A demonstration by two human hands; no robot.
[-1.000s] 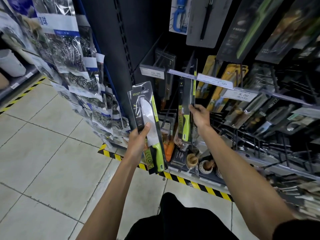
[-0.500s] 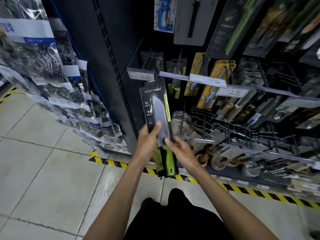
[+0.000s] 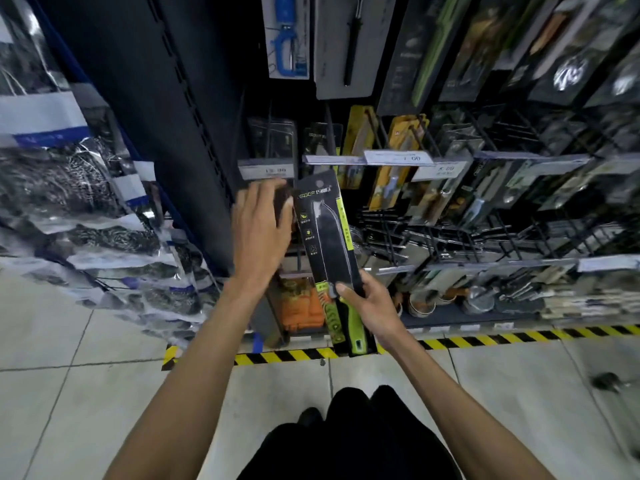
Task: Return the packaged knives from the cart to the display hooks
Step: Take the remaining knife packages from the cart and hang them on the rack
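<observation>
The right grip [image 3: 367, 306] was clamped on the packaged knife [image 3: 325, 233], low on its card, with the thumb laid across the front where the blade met the green handle. The pack stood nearly upright with its top leaning a little left. It was held in front of the left end of the display hooks [image 3: 388, 233], and its hang hole sat just beneath the row of price tags [image 3: 398, 157]. The left grip [image 3: 259, 223] was apart, fingers spread and holding nothing, just beside the pack's upper left edge. Whether it touched the card could not be told. Yellow-carded knives [image 3: 358, 133] hung behind the tags.
</observation>
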